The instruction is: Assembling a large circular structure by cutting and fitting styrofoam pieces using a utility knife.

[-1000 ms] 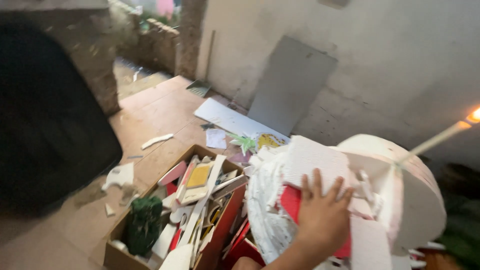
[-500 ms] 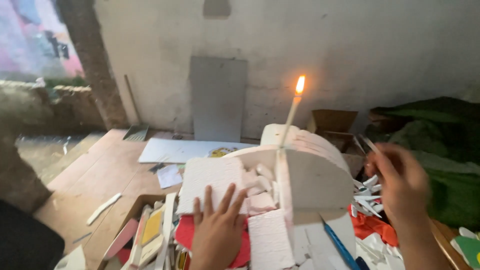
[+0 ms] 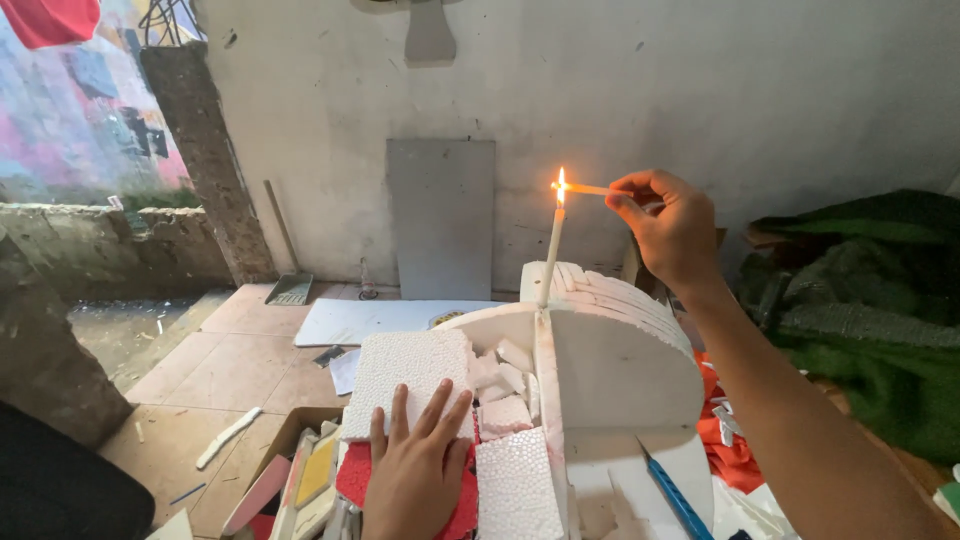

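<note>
Lighting a candle on a foam block

Right hand (image 3: 672,228) pinches a thin burning stick (image 3: 583,188), lying level toward 9 o'clock at the upright white candle (image 3: 550,250); left hand (image 3: 415,470), wrist cut off, lies flat on a white foam slab (image 3: 405,372).

makeshift craft workshop | foam scraps (image 3: 505,415) | bare plaster wall (image 3: 700,90)

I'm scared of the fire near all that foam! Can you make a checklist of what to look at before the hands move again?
1. Candle upright in the foam block: ok.
2. Flame apart from foam: ok.
3. Right hand pinching the thin stick, its tip at the flame: ok.
4. Left hand flat on the foam piece, apart from the flame: ok.
5. Loose foam scraps near the candle's base: not ok.
6. Stick alight: cannot tell.
</note>
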